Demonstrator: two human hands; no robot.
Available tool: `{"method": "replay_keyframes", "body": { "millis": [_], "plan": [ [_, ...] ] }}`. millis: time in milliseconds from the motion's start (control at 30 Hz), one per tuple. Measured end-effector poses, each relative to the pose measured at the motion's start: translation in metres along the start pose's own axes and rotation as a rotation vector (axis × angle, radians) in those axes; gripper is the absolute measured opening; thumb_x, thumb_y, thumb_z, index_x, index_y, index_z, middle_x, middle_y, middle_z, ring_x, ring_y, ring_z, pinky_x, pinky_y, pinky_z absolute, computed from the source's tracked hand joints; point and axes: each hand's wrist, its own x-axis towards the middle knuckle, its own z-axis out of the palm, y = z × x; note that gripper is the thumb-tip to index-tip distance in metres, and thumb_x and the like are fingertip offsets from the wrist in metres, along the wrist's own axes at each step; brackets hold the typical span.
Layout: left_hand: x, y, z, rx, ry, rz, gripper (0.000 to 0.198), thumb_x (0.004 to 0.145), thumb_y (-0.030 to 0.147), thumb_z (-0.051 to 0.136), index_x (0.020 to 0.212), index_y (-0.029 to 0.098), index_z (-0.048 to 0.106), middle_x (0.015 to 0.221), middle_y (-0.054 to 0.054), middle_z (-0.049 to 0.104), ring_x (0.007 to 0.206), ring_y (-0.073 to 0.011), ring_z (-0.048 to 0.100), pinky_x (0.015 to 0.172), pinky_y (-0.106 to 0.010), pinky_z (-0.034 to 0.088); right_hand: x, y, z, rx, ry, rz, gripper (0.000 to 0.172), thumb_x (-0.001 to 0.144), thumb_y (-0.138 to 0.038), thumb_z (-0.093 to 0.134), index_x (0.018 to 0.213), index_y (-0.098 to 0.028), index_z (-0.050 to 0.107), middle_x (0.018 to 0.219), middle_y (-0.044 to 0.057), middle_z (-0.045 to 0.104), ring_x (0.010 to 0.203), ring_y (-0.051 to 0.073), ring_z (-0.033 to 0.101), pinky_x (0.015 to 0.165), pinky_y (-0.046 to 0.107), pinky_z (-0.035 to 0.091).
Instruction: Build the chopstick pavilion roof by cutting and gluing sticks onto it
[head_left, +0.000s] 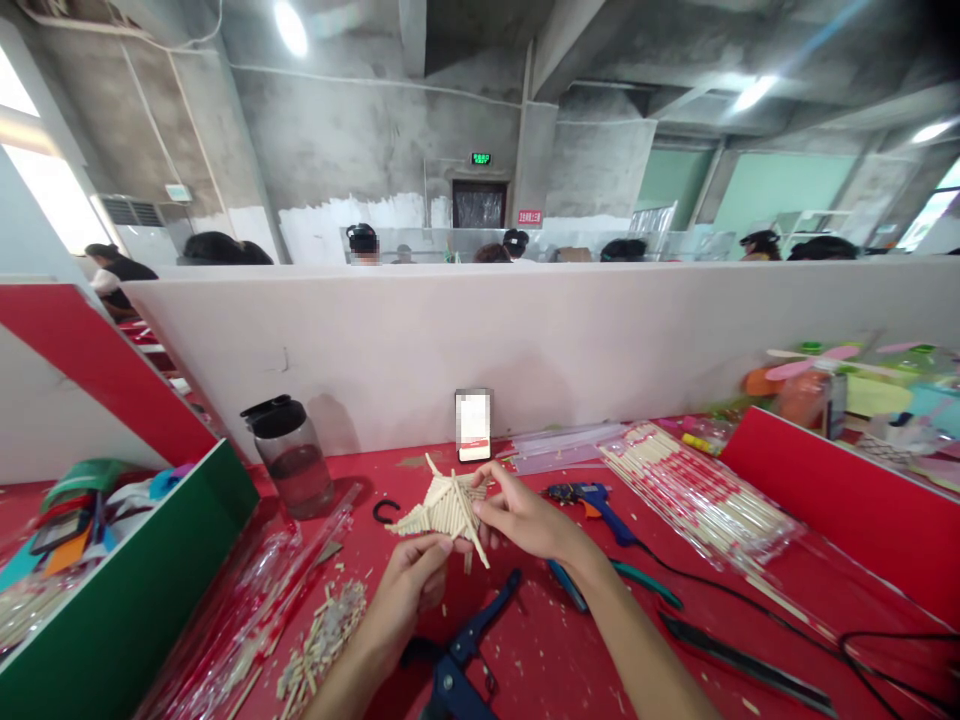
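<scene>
Both hands hold a model made of pale wooden sticks (442,507), raised over the red table. My left hand (421,572) pinches its lower edge between thumb and fingers. At its right side, my right hand (517,512) grips it with thumb and fingers closed; some fingertips are hidden behind the sticks. A blue-handled cutter (457,660) lies below the hands. To the right rests a blue glue gun (600,505) with a black cord. A phone (474,425) leans upright against the white partition behind the model.
A dark-lidded bottle (291,458) stands at the left, near a heap of stick scraps (326,635) and plastic wrapping (225,610). Packs of wooden sticks (697,490) lie at right. A black knife (742,660) is near the front. A green panel (150,590) and red panel (847,510) flank the table.
</scene>
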Motion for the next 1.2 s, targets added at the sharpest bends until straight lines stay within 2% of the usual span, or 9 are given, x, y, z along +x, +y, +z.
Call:
{"method": "replay_keyframes", "body": {
  "millis": [233, 400, 667, 767, 867, 1000, 1033, 1100, 1200],
  "plan": [
    [0.0, -0.001, -0.001, 0.036, 0.015, 0.009, 0.054, 0.067, 0.062, 0.083, 0.084, 0.011, 0.077, 0.046, 0.013, 0.024, 0.044, -0.0048, 0.014, 0.045, -0.022, 0.01, -0.001, -0.001, -0.001, -0.008, -0.006, 0.006, 0.023, 0.098, -0.038, 0.058, 0.108, -0.026, 0.041, 0.064, -0.006, 0.064, 0.056, 0.014, 0.059, 0.06, 0.027, 0.046],
    [-0.002, 0.001, 0.001, 0.048, 0.033, 0.032, 0.052, 0.068, 0.059, 0.083, 0.085, 0.01, 0.077, 0.047, 0.013, 0.025, 0.045, -0.0052, 0.015, 0.046, -0.022, 0.01, -0.009, -0.014, -0.015, -0.091, 0.035, 0.045, 0.022, 0.099, -0.038, 0.056, 0.11, -0.024, 0.045, 0.067, -0.004, 0.067, 0.061, 0.015, 0.061, 0.065, 0.028, 0.047],
    [0.003, -0.006, -0.007, 0.042, -0.024, 0.091, 0.051, 0.074, 0.058, 0.08, 0.09, 0.01, 0.078, 0.049, 0.013, 0.023, 0.046, -0.0055, 0.012, 0.043, -0.02, 0.01, -0.049, -0.052, -0.045, -0.248, 0.192, 0.07, 0.013, 0.1, -0.034, 0.051, 0.107, -0.023, 0.052, 0.073, -0.001, 0.068, 0.069, 0.016, 0.064, 0.068, 0.028, 0.048],
    [0.005, -0.007, -0.009, 0.043, -0.035, 0.1, 0.049, 0.076, 0.056, 0.08, 0.09, 0.01, 0.078, 0.05, 0.013, 0.023, 0.046, -0.0053, 0.012, 0.043, -0.019, 0.01, -0.066, -0.056, -0.047, -0.429, 0.237, 0.095, 0.013, 0.101, -0.033, 0.049, 0.106, -0.023, 0.054, 0.076, 0.0, 0.069, 0.07, 0.018, 0.065, 0.067, 0.028, 0.046],
    [0.004, -0.006, -0.009, 0.03, -0.041, 0.106, 0.049, 0.074, 0.057, 0.081, 0.088, 0.01, 0.078, 0.05, 0.013, 0.023, 0.046, -0.005, 0.011, 0.042, -0.019, 0.01, -0.081, -0.044, -0.046, -0.683, 0.311, 0.184, 0.014, 0.098, -0.032, 0.052, 0.105, -0.022, 0.059, 0.083, 0.004, 0.072, 0.076, 0.02, 0.068, 0.067, 0.028, 0.044],
    [0.003, -0.005, -0.008, 0.028, -0.038, 0.113, 0.05, 0.074, 0.056, 0.082, 0.09, 0.009, 0.077, 0.05, 0.013, 0.026, 0.045, -0.0045, 0.014, 0.041, -0.018, 0.011, -0.103, -0.009, -0.036, -0.96, 0.356, 0.315, 0.024, 0.099, -0.034, 0.05, 0.114, -0.02, 0.062, 0.099, 0.011, 0.074, 0.096, 0.027, 0.07, 0.077, 0.032, 0.046],
    [0.003, -0.005, -0.008, 0.03, -0.041, 0.116, 0.05, 0.074, 0.056, 0.082, 0.091, 0.009, 0.077, 0.05, 0.013, 0.027, 0.045, -0.0044, 0.015, 0.041, -0.018, 0.012, -0.109, 0.0, -0.032, -1.053, 0.383, 0.353, 0.029, 0.097, -0.036, 0.054, 0.117, -0.019, 0.063, 0.11, 0.015, 0.072, 0.107, 0.031, 0.067, 0.084, 0.035, 0.046],
    [0.003, -0.005, -0.008, 0.036, -0.049, 0.117, 0.05, 0.073, 0.055, 0.082, 0.09, 0.009, 0.077, 0.049, 0.013, 0.028, 0.044, -0.0043, 0.015, 0.041, -0.018, 0.012, -0.121, 0.017, -0.025, -1.193, 0.436, 0.451, 0.052, 0.089, -0.042, 0.066, 0.133, -0.017, 0.059, 0.131, 0.021, 0.064, 0.124, 0.04, 0.057, 0.097, 0.045, 0.043],
    [0.002, -0.004, -0.007, 0.047, -0.054, 0.119, 0.05, 0.072, 0.056, 0.083, 0.089, 0.009, 0.077, 0.048, 0.013, 0.028, 0.043, -0.004, 0.016, 0.041, -0.018, 0.012, -0.133, 0.03, -0.018, -1.236, 0.421, 0.544, 0.064, 0.091, -0.047, 0.062, 0.145, -0.012, 0.053, 0.137, 0.026, 0.06, 0.129, 0.045, 0.053, 0.103, 0.054, 0.04]
  ]
}}
